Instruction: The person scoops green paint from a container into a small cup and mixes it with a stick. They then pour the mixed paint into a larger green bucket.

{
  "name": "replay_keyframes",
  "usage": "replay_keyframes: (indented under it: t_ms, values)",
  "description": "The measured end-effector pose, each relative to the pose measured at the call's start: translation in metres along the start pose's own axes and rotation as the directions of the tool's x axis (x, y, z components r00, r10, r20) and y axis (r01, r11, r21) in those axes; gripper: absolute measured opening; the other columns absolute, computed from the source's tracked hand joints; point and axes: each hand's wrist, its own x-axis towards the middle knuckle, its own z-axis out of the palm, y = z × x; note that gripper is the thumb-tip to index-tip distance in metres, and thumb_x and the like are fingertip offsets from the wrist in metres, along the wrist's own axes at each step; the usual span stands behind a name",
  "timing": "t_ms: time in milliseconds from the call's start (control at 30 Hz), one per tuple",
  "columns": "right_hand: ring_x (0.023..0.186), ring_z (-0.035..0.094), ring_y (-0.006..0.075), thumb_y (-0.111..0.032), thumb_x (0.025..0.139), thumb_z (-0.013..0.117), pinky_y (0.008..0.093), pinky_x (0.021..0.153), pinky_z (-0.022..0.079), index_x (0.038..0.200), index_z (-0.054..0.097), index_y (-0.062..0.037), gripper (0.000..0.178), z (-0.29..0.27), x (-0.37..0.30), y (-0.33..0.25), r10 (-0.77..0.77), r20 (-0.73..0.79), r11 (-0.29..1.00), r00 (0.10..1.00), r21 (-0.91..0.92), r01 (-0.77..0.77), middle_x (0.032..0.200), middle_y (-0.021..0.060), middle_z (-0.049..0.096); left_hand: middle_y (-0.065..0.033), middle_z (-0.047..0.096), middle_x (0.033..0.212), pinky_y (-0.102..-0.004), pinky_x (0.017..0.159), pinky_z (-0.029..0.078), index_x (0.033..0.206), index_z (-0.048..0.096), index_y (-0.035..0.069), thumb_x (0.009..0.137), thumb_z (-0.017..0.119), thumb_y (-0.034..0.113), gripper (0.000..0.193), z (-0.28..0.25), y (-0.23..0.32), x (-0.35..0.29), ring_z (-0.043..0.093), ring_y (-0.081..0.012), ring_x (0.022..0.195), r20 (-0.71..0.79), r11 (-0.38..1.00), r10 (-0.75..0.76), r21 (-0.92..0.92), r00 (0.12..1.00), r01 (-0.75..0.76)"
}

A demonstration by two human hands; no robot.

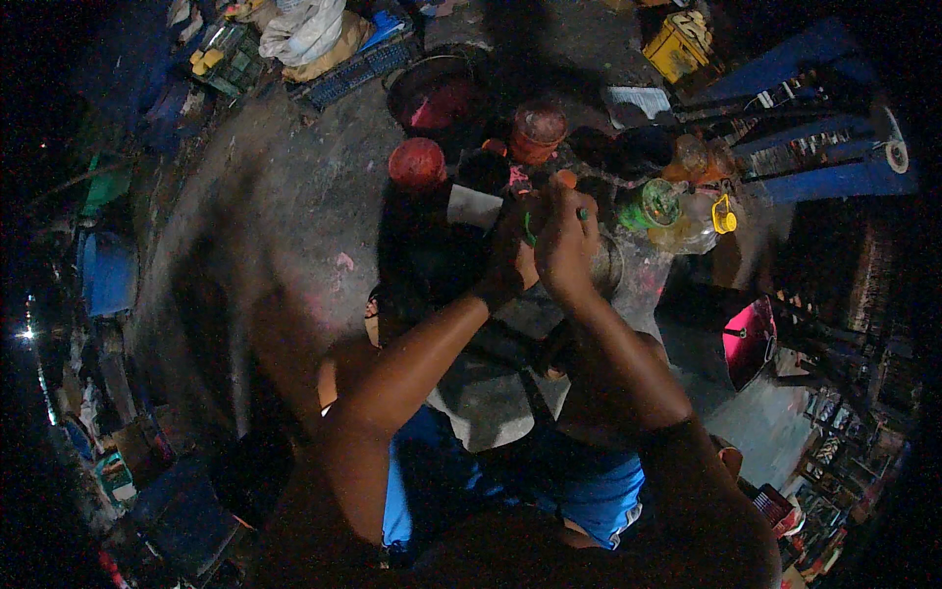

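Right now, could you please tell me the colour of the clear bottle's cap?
The cap is yellow, best seen in the head view.

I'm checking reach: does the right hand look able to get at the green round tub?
Probably yes: the green round tub sits just right of the right hand, and nothing visible blocks the gap.

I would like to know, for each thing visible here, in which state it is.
Left hand: beside the right hand, grip mostly in shadow.
Right hand: fingers curled.
Orange piece: at the right hand's far side; held or not, unclear.
Dark bucket: open, pink inside.
Red tub: lidded or open, unclear.
Clear bottle: see-through, yellow at one end.
Yellow crate: things inside.
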Motion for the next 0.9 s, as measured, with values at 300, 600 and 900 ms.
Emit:
replay_keyframes:
  t_ms: [300, 600, 900]
  values:
    - [0.06, 0.046, 0.008, -0.029, 0.106, 0.048, 0.0274, 0.053, 0.036, 0.081, 0.059, -0.0074, 0.035, -0.035, 0.059, 0.047, -0.315, 0.049, 0.883, 0.948, -0.351, 0.311, 0.072, -0.0021, 0.055, -0.0149, 0.059, 0.123, -0.0401, 0.1, 0.047, 0.132, 0.049, 0.003, 0.075, 0.08, 0.017, 0.066, 0.014, 0.015, 0.006, 0.058, -0.0298, 0.114, -0.161, 0.947, 0.017, -0.313, 0.987, -0.068]
    - [0.064, 0.046, 0.01, -0.021, 0.104, 0.05, 0.0291, 0.057, 0.04, 0.103, 0.061, -0.0042, 0.02, -0.076, 0.054, 0.04, -0.322, 0.314, 0.755, 0.893, -0.484, 0.443, 0.077, -0.0003, 0.053, -0.0069, 0.056, 0.126, -0.0364, 0.101, 0.046, 0.13, 0.048, 0.008, 0.077, 0.073, 0.014, 0.058, 0.033, -0.031, 0.0, 0.055, -0.0227, 0.117, 0.287, 0.21, -0.333, -0.906, 0.898, 0.367]
    - [0.072, 0.051, 0.013, -0.011, 0.102, 0.051, 0.0279, 0.063, 0.044, 0.105, 0.057, -0.0029, 0.011, -0.033, 0.034, 0.051, -0.618, 0.478, 0.323, 0.624, -0.569, 0.756, 0.084, 0.0021, 0.054, -0.017, 0.056, 0.125, -0.0429, 0.108, 0.039, 0.133, 0.045, 0.004, 0.074, 0.076, 0.021, 0.069, 0.024, -0.041, -0.008, 0.053, -0.0325, 0.12, -0.006, 0.995, -0.08, -0.06, 0.997, 0.079]
